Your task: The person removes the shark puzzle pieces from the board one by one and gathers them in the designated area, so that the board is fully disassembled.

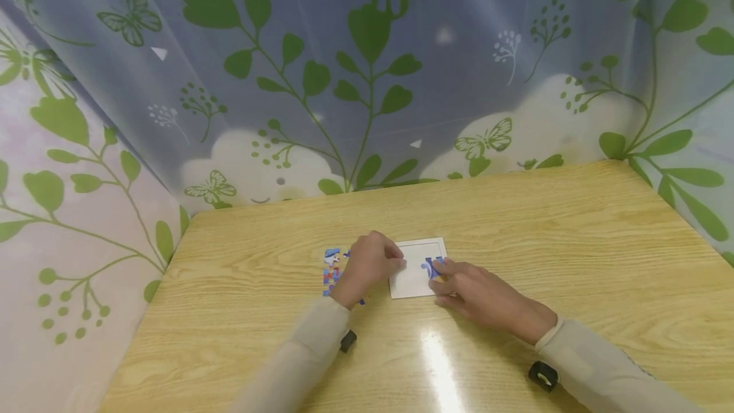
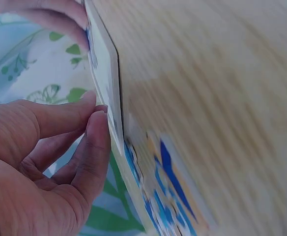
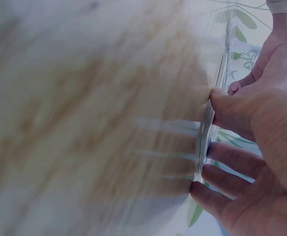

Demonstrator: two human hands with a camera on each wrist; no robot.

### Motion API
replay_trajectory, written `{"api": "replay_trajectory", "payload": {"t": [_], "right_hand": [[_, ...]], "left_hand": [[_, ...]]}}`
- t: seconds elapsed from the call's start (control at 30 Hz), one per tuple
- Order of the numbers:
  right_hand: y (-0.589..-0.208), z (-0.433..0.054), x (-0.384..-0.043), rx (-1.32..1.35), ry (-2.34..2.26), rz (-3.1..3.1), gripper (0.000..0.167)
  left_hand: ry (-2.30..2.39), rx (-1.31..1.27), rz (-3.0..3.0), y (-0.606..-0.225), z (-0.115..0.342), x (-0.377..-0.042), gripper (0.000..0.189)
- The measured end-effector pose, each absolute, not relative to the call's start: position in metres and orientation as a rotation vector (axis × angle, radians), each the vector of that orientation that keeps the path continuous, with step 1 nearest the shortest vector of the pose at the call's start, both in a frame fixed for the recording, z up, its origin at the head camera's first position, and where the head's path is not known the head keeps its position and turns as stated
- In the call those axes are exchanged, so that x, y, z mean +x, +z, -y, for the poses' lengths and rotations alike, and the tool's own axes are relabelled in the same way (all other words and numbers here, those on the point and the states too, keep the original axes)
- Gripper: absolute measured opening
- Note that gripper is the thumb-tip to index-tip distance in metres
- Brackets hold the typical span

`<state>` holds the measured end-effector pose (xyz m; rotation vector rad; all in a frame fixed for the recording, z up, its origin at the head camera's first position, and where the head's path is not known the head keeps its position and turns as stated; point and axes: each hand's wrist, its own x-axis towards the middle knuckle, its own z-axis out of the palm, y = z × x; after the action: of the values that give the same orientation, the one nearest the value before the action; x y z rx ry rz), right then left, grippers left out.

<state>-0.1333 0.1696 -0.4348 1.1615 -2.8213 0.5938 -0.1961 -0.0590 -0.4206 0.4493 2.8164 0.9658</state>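
A white puzzle board [image 1: 410,279] with a thin dark border line lies flat on the table. Joined blue jigsaw pieces [image 1: 430,267] sit on its right part. My right hand [image 1: 484,295] rests at that side, its fingers on the pieces and the board's edge; in the right wrist view its fingertips [image 3: 198,189] lie along the board. Over the board's left part is my left hand [image 1: 371,266], thumb and forefinger brought close together. In the left wrist view, whether these fingers [image 2: 98,129] pinch a small piece is hidden.
Loose blue, red and white jigsaw pieces [image 1: 331,275] lie left of the board, partly behind the left hand. The wood-grain table [image 1: 258,260] meets a curtain [image 1: 436,81] with leaves and butterflies at the back. Light glares off the table in front of the board.
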Motion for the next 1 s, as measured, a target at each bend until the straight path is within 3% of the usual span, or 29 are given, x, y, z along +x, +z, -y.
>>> {"api": "replay_trajectory", "payload": {"t": [1.0], "right_hand": [[-0.437, -0.169, -0.134, 1.169, 0.707, 2.842, 0.029]], "left_hand": [[0.932, 0.383, -2.736, -0.422, 0.023, -0.196, 0.006]]}}
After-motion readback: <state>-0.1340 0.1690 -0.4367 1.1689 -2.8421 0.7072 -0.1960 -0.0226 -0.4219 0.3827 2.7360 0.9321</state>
